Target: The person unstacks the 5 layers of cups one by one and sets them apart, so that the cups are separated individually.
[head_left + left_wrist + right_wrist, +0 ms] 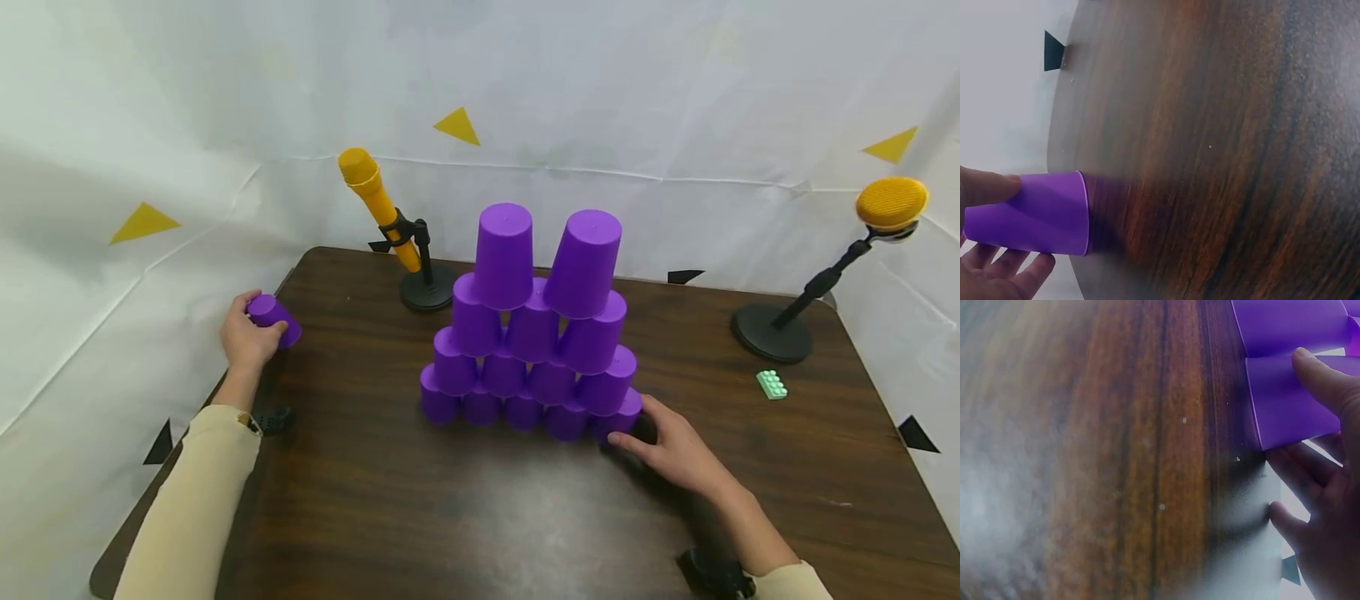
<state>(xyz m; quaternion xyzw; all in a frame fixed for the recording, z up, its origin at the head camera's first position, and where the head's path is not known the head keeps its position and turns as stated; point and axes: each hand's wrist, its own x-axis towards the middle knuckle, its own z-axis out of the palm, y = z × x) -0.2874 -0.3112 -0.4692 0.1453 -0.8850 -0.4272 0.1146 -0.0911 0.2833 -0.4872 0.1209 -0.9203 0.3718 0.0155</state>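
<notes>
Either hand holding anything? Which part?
Left hand grips a loose purple cup round its side wall. Right hand only touches the pyramid's bottom-right cup, no grip.

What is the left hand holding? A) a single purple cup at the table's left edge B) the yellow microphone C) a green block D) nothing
A: the left hand has its fingers curled round a single purple cup at the left edge of the table, apart from the cup pyramid; the left wrist view shows the same cup in its grip.
</notes>
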